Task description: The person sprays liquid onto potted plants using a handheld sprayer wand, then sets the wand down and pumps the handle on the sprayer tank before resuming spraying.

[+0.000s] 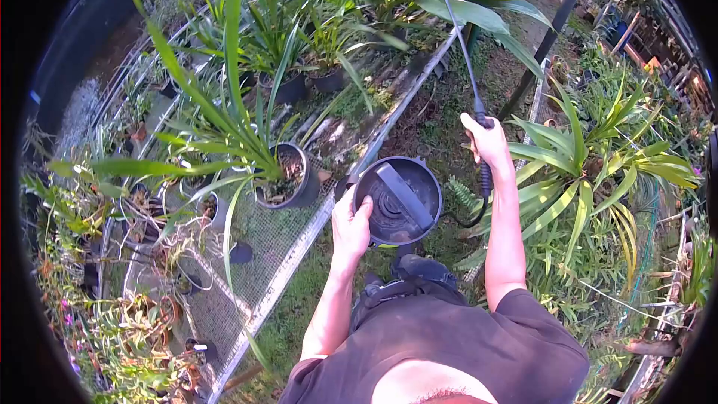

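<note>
My left hand (351, 226) is closed on the left rim of a round black pump sprayer tank (429, 187), its thumb over the edge. A wide bar handle (404, 196) crosses the tank's top. My right hand (488, 139) wraps round the grip of a long thin spray wand (464, 51). The wand points up and away, and its tip reaches the broad leaves of a large plant (467, 13). From the grip's lower end a black hose (479, 218) curves back toward the tank. The fingers under the tank are hidden.
A potted long-leaved plant (305, 177) stands left of the tank on a wire mesh bench (247, 243) with a pale edge rail (299, 248). Several more pots line the back. Another leafy plant (580, 161) spreads at right, near a dark slanting post (557, 22).
</note>
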`<act>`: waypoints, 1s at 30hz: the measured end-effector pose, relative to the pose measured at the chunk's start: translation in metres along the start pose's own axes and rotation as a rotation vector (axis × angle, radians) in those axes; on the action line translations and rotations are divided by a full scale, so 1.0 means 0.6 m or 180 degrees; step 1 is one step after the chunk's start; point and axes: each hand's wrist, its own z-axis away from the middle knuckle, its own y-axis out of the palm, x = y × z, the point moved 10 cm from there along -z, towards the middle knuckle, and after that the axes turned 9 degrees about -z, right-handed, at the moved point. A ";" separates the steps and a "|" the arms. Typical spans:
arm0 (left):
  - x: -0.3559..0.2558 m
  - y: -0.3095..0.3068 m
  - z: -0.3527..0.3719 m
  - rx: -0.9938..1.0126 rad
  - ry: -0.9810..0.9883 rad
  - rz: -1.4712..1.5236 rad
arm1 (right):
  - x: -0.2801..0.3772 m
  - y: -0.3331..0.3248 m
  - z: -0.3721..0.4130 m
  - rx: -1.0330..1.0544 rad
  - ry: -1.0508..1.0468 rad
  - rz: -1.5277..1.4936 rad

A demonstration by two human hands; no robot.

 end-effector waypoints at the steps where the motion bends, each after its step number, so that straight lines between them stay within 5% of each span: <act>1: -0.006 0.005 -0.012 -0.0005 0.0011 0.0047 | 0.008 -0.009 -0.021 -0.0198 -0.0203 0.0010; 3: -0.014 0.015 -0.040 -0.0021 0.0021 0.0153 | 0.028 -0.014 -0.057 -0.0593 -0.0601 0.0050; 5: -0.014 0.030 -0.061 0.0044 -0.0015 0.0247 | 0.067 -0.012 -0.059 -0.0264 -0.0006 0.0564; 8: -0.036 0.038 -0.094 -0.0019 0.0025 0.0103 | 0.103 -0.014 -0.086 -0.0765 -0.0656 0.0878; 11: -0.043 0.050 -0.125 0.0000 -0.0009 0.0282 | 0.136 -0.006 -0.096 -0.0417 -0.0296 0.1373; 27: -0.064 0.024 -0.206 -0.0138 0.0370 0.0302 | 0.135 -0.024 -0.075 -0.0992 -0.1163 0.1064; 30: -0.055 0.005 -0.220 -0.0228 0.0535 -0.0152 | 0.128 -0.012 -0.062 -0.0980 -0.0838 0.1296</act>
